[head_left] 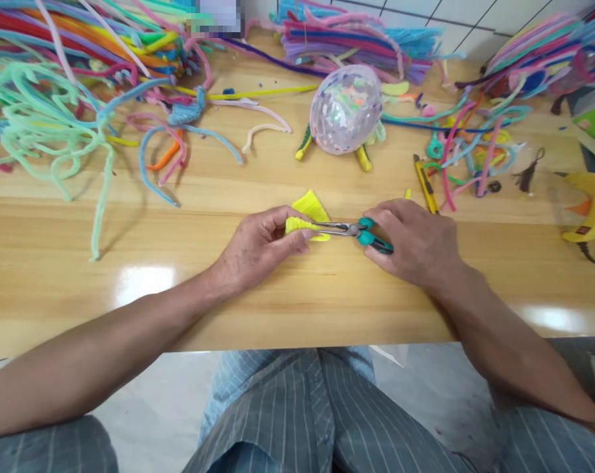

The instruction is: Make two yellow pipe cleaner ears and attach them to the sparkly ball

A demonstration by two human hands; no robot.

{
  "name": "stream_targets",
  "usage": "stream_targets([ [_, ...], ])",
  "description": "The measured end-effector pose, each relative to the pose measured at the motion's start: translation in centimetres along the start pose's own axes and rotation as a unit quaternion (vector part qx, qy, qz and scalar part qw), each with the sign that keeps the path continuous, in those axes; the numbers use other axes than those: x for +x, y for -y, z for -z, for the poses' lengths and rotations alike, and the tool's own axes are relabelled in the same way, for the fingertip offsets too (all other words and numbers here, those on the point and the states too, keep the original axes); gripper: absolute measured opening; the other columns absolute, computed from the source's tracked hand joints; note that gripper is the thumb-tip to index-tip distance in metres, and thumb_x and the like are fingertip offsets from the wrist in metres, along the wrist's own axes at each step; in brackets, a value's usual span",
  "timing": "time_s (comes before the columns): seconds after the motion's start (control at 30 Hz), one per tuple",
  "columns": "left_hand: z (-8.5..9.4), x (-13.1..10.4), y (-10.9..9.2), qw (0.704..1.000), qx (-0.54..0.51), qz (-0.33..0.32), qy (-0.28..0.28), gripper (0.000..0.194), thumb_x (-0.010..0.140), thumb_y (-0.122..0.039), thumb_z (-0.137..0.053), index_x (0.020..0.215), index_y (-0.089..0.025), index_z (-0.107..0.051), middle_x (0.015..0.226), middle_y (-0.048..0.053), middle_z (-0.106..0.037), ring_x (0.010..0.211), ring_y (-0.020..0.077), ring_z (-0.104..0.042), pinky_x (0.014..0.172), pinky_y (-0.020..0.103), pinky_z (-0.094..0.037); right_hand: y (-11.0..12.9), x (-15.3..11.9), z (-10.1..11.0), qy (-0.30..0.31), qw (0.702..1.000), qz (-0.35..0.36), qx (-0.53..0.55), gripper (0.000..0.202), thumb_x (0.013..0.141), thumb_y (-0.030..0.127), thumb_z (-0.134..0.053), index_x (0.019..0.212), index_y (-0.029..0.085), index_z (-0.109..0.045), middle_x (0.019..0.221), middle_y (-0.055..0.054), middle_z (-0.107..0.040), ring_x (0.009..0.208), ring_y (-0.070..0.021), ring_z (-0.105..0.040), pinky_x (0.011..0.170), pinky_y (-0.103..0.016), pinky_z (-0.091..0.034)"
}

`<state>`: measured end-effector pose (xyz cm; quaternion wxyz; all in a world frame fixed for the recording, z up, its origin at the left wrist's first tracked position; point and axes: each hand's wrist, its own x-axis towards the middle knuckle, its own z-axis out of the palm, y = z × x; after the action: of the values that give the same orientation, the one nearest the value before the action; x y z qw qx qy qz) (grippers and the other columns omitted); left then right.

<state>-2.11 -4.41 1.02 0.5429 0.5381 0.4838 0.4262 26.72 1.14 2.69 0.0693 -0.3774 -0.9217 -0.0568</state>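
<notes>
My left hand pinches a small yellow ribbed piece, which looks made of pipe cleaners laid side by side. One part of it is folded over between my thumb and fingers. My right hand is wrapped around the green and black handles of needle-nose pliers. Their slim jaws point left and reach the yellow piece beside my left fingertips. Whether the jaws grip it, I cannot make out. A yellow utility knife lies just beyond my right hand.
Pipe cleaner bundles line the table's back, with a loose mint-green tangle at left. A clear dome of coloured bits stands mid-table near yellow-tipped handles. Scraps lie at right, by a yellow glue gun.
</notes>
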Motion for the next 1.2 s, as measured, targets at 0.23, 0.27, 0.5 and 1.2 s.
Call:
stream_targets([
  [0.23, 0.0, 0.1, 0.0, 1.000, -0.014, 0.006, 0.002, 0.038, 0.090, -0.053, -0.085, 0.094, -0.017, -0.076, 0.077, 0.003, -0.076, 0.072, 0.0167, -0.070, 0.071, 0.028, -0.056, 0.0, 0.1, -0.3, -0.003, 1.000, -0.007, 0.014, 0.029, 0.098, 0.037, -0.063, 0.120, 0.022, -0.072, 0.119, -0.013, -0.079, 0.106, -0.0314, -0.071, 0.071, -0.036, -0.045],
  [0.27, 0.0, 0.1, 0.0, 1.000, -0.012, 0.007, 0.001, 0.038, 0.090, -0.053, -0.084, 0.093, -0.017, -0.076, 0.077, 0.003, -0.076, 0.072, 0.0167, -0.070, 0.071, 0.028, -0.055, 0.1, 0.1, -0.3, -0.002, 1.000, -0.010, 0.014, 0.029, 0.097, 0.037, -0.063, 0.120, 0.022, -0.072, 0.119, -0.012, -0.079, 0.106, -0.0313, -0.071, 0.071, -0.036, -0.045],
  [0.5, 0.0, 0.0, 0.0, 1.000, -0.006, 0.012, 0.001, 0.036, 0.090, -0.052, -0.085, 0.094, -0.017, -0.076, 0.077, 0.002, -0.076, 0.072, 0.0166, -0.069, 0.069, 0.027, -0.055, 0.3, 0.1, -0.4, -0.004, 1.000, -0.016, 0.004, 0.027, 0.098, 0.036, -0.062, 0.118, 0.023, -0.074, 0.114, -0.012, -0.079, 0.103, -0.0307, -0.071, 0.067, -0.036, -0.042],
  [1.2, 0.0, 0.0, -0.1, 0.999, -0.016, 0.036, -0.006, 0.039, 0.085, -0.055, -0.088, 0.092, -0.018, -0.078, 0.075, 0.002, -0.077, 0.069, 0.0165, -0.069, 0.068, 0.026, -0.055, 1.0, 0.0, -0.3, -0.035, 0.999, -0.011, -0.031, 0.021, 0.099, 0.031, -0.064, 0.116, 0.022, -0.073, 0.109, -0.011, -0.078, 0.100, -0.0289, -0.070, 0.067, -0.035, -0.041],
])
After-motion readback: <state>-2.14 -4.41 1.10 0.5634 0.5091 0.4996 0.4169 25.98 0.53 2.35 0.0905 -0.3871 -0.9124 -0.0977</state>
